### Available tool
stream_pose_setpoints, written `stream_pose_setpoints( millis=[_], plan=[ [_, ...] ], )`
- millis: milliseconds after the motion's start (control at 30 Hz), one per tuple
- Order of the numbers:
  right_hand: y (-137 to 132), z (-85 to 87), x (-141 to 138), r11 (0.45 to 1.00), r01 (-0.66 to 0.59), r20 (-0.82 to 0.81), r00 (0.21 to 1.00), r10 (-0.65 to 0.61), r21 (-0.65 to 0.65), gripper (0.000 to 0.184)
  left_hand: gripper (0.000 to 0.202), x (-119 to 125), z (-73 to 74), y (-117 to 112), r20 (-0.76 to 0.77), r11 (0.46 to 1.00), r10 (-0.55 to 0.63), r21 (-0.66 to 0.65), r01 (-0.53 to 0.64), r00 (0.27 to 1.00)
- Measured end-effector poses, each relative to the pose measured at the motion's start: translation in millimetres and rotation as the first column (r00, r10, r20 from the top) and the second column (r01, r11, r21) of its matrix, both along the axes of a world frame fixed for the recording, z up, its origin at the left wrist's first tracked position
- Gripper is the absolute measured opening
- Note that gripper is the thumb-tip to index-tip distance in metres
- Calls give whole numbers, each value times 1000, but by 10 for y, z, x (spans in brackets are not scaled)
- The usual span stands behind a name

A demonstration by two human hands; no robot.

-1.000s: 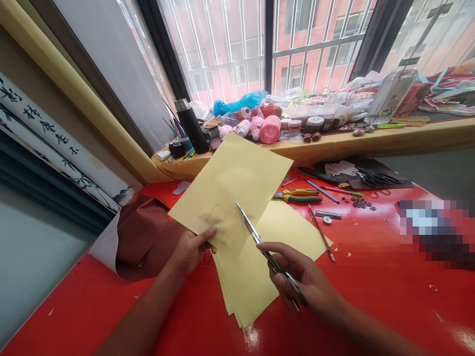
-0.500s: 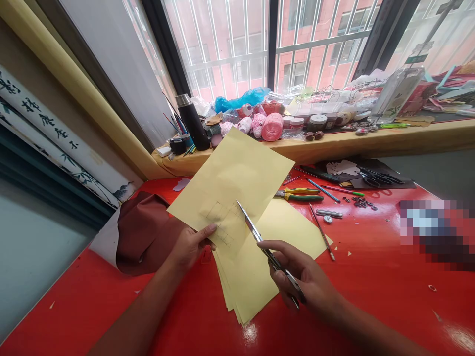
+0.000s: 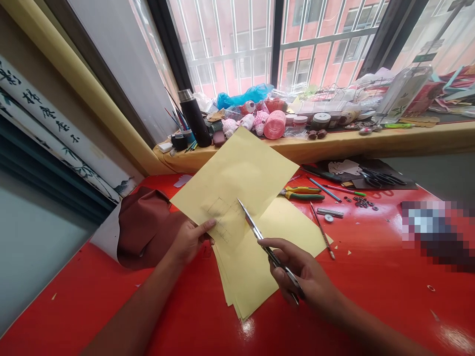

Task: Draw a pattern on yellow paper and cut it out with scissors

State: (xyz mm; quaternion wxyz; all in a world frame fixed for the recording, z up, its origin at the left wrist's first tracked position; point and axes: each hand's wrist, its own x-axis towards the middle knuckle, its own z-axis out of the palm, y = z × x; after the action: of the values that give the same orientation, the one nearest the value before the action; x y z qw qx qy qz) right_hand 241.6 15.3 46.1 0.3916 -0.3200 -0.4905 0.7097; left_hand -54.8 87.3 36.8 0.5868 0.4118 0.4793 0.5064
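Note:
Between the thumb and fingers of my left hand (image 3: 195, 237) is a sheet of yellow paper (image 3: 237, 163), held by its lower edge. Thin pencil lines form a boxy outline on the sheet, just beside my thumb. My right hand (image 3: 297, 269) grips a pair of scissors (image 3: 253, 226), its index finger stretched along them. The blades point up and away, and their tips lie over the right part of the drawn outline. Under the held sheet is a stack of the same yellow paper (image 3: 256, 289) on the red table (image 3: 356, 301).
Folded brown leather (image 3: 148, 230) lies left of my left hand. Pliers (image 3: 302, 193), a pencil (image 3: 322, 231), several black rings and black scissors (image 3: 384, 178) are to the right. Along the windowsill stand a dark thermos (image 3: 195, 118), pink yarn (image 3: 275, 124) and jars.
The view has shifted slightly. Against the scissors, the held sheet has moved a little to the right and up. Both hands keep their grip.

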Motion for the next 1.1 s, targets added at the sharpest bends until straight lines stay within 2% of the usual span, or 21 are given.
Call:
stream_pose_setpoints(
  millis=[333, 633, 867, 1100],
  plan=[
    [5, 11, -3, 1000, 20, 35, 999, -20, -3, 56, 51, 19, 32, -7, -33, 1000, -10, 5, 10, 999],
    [4, 48, 0, 1000, 14, 49, 999, -13, -9, 59, 48, -5, 32, -3, -51, 1000, -10, 15, 11, 999],
    [-2, -7, -5, 1000, 11, 23, 1000, -11, 12, 53, 44, -29, 31, 9, -63, 999, -13, 39, 16, 998],
    [8, 41, -10, 1000, 31, 66, 997, -31, 3, 60, 44, -1, 9, -41, -98, 999, -20, 31, 23, 995]
  ],
)
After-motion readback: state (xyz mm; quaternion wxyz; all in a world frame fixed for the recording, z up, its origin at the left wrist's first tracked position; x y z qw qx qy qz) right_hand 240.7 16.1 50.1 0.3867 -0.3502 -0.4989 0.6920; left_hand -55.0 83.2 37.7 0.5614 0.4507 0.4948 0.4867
